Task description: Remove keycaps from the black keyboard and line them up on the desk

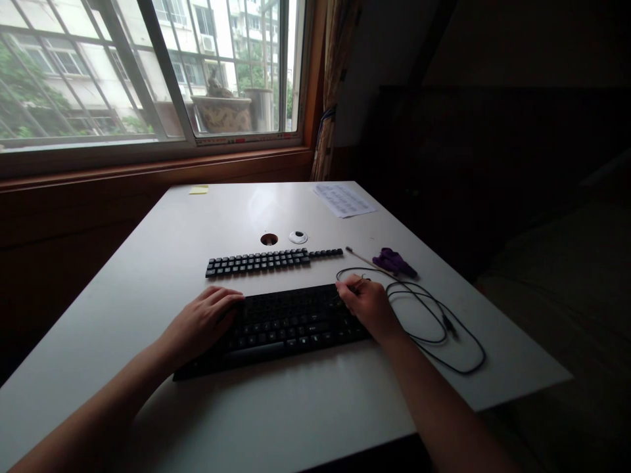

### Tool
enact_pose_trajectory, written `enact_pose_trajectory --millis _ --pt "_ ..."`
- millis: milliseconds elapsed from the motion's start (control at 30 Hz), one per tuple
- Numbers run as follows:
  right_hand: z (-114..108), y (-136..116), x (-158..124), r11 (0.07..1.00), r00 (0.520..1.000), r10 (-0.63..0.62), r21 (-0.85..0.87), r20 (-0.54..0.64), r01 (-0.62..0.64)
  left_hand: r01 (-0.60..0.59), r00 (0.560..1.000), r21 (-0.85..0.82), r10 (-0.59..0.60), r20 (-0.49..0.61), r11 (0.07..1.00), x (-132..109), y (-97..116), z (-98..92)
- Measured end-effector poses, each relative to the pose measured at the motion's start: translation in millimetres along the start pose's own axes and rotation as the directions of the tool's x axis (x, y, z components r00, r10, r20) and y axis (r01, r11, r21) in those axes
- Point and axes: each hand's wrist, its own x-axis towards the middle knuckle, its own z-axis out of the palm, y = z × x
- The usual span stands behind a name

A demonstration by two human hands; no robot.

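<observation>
A black keyboard [280, 332] lies slightly slanted on the white table, its lower rows still capped and its upper rows looking bare. My left hand [210, 318] grips its left end, fingers reaching over the back edge. Over the right part of the keyboard, my right hand [367, 302] is closed in a pinch. Thin wire ends of a small tool [363, 278], seemingly a wire keycap puller, stick out of its fingers; the rest is hidden. Behind the keyboard, loose black keycaps [259, 263] stand in neat rows, with a shorter single row [326, 253] to their right.
Right of the keyboard lies a coiled black cable [463, 371]. A purple cloth [394, 261] and a thin brush-like stick [365, 258] are behind it. Farther back are a cable hole [269, 240], its round cover [298, 237], printed sheets [345, 200] and a yellow note [198, 189].
</observation>
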Motion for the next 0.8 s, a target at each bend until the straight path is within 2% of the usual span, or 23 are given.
enact_pose_trajectory --millis 200,267,567,800 --pt "4 13 3 0.951 0.976 0.213 0.220 0.036 -0.215 -0.016 1.000 -0.028 0.016 0.003 0.999 0 -1 1.1" --pt "5 17 4 0.932 0.967 0.251 0.261 0.038 -0.252 -0.012 1.000 -0.034 0.013 0.009 0.999 0 0 1.1" --pt "2 8 0 0.924 0.971 0.238 0.308 -0.001 -0.227 -0.023 1.000 -0.026 0.023 -0.013 0.999 1 4 -0.9" --pt "7 -6 -2 0.900 0.972 0.224 0.367 0.073 -0.235 -0.040 0.998 0.028 0.041 -0.041 0.999 3 10 -3.5"
